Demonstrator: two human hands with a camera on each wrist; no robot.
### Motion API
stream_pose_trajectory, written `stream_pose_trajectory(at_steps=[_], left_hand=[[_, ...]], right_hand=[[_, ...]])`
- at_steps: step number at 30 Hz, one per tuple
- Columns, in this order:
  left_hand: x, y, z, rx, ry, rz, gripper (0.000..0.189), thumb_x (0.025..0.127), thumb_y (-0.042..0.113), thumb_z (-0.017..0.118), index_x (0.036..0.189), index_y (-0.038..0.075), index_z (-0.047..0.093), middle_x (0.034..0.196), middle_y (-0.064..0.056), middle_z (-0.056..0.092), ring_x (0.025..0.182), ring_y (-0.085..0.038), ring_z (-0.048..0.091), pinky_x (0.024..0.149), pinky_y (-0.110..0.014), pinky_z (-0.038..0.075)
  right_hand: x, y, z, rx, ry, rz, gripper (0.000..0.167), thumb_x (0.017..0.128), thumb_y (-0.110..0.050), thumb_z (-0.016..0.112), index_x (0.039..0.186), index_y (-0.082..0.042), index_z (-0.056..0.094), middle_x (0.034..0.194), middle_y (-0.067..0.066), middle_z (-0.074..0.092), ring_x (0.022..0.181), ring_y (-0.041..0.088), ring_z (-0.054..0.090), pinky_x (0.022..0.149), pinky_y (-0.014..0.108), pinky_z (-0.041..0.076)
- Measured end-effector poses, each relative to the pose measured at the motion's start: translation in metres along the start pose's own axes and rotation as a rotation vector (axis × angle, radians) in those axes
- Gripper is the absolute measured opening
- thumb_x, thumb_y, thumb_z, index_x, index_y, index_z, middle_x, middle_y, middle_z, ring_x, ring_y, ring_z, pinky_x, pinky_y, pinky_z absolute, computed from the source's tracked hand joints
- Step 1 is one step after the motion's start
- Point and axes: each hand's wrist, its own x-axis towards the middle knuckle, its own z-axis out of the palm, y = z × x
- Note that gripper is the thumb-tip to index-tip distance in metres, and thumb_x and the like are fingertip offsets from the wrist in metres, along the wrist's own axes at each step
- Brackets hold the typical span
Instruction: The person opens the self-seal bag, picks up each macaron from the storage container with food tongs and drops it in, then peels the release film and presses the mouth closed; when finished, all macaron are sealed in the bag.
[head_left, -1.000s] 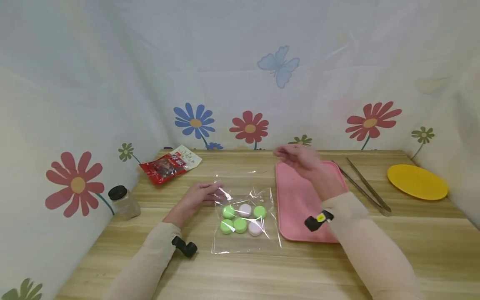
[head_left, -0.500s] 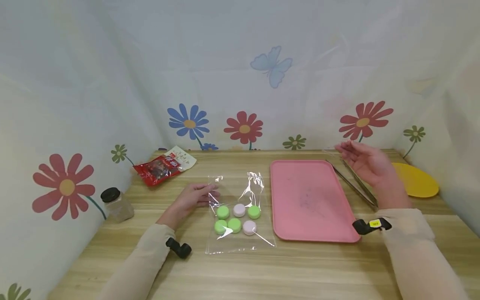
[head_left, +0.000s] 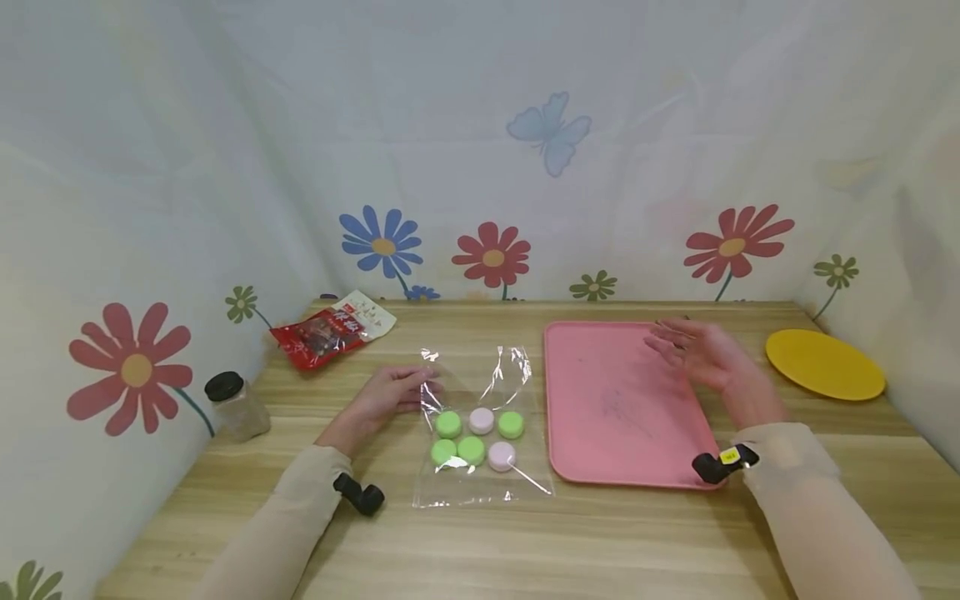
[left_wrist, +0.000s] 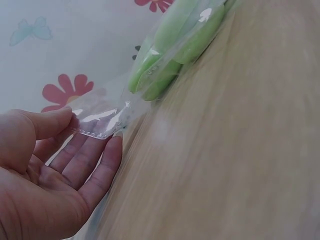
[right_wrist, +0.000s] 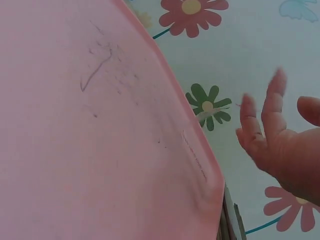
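Note:
My left hand (head_left: 384,397) pinches the left edge of a clear plastic bag (head_left: 480,493) between thumb and fingers. The left wrist view shows the bag's clear corner (left_wrist: 97,122) at the fingertips. Inside the bag lie several macarons (head_left: 471,451), green and pale pink, in two rows. My right hand (head_left: 701,354) hovers over the right side of a pink tray (head_left: 600,417), palm turned up and fingers spread loosely. Near its fingertips in the right wrist view shows a thin translucent strip (right_wrist: 215,111).
A red snack pouch (head_left: 318,337) lies at the back left, with a black-lidded jar (head_left: 238,408) nearer. A yellow plate (head_left: 825,363) is at the right. Metal tongs (right_wrist: 232,215) beside the tray are mostly hidden behind my right hand in the head view.
My right hand swept right from over the tray to the tongs, then came back slightly left and lower. The bag's top has settled; my left hand still pinches its edge.

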Motion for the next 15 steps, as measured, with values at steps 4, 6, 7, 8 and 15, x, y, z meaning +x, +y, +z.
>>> stream_pose_trajectory(at_steps=[4, 6, 7, 8, 15], left_hand=[[-0.0002, 0.0008, 0.0003, 0.002, 0.004, -0.011, 0.042, 0.103, 0.022, 0.058, 0.134, -0.006, 0.057, 0.117, -0.023, 0.069, 0.095, -0.022, 0.072, 0.087, -0.035, 0.057], [-0.0004, 0.0006, 0.0004, -0.003, 0.0, -0.014, 0.041, 0.104, 0.021, 0.057, 0.134, -0.006, 0.057, 0.116, -0.022, 0.069, 0.095, -0.022, 0.072, 0.086, -0.035, 0.057], [-0.0006, 0.0004, 0.0006, -0.006, -0.001, -0.014, 0.041, 0.104, 0.021, 0.057, 0.134, -0.007, 0.056, 0.115, -0.022, 0.07, 0.095, -0.022, 0.072, 0.086, -0.035, 0.058], [-0.0008, 0.0003, 0.0005, -0.005, -0.007, -0.011, 0.042, 0.104, 0.021, 0.056, 0.135, -0.007, 0.056, 0.115, -0.022, 0.07, 0.095, -0.021, 0.072, 0.086, -0.035, 0.057], [-0.0012, 0.0017, 0.0001, 0.001, -0.02, -0.008, 0.044, 0.104, 0.024, 0.057, 0.136, -0.006, 0.055, 0.113, -0.019, 0.071, 0.092, -0.019, 0.072, 0.086, -0.034, 0.058]], right_hand=[[-0.0024, -0.002, -0.0017, -0.057, 0.08, -0.027, 0.017, 0.103, -0.017, 0.057, 0.103, -0.011, 0.073, 0.107, 0.004, 0.066, 0.082, 0.014, 0.056, 0.067, 0.019, 0.047], [-0.0035, -0.0025, -0.0015, -0.166, 0.104, -0.054, 0.016, 0.103, -0.017, 0.058, 0.103, -0.011, 0.073, 0.097, 0.0, 0.069, 0.075, 0.012, 0.054, 0.063, 0.019, 0.047], [-0.0041, -0.0028, -0.0008, -0.25, 0.116, -0.073, 0.017, 0.103, -0.016, 0.057, 0.109, -0.008, 0.071, 0.096, -0.002, 0.069, 0.075, 0.01, 0.056, 0.064, 0.018, 0.048], [-0.0042, -0.003, -0.0006, -0.333, 0.128, -0.09, 0.021, 0.103, -0.016, 0.057, 0.118, -0.006, 0.068, 0.098, -0.004, 0.07, 0.079, 0.008, 0.059, 0.07, 0.018, 0.052], [-0.0051, -0.0036, 0.0025, -0.994, 0.167, -0.181, 0.052, 0.104, -0.018, 0.052, 0.144, 0.013, 0.041, 0.141, 0.03, 0.047, 0.126, 0.037, 0.049, 0.108, 0.046, 0.042]])
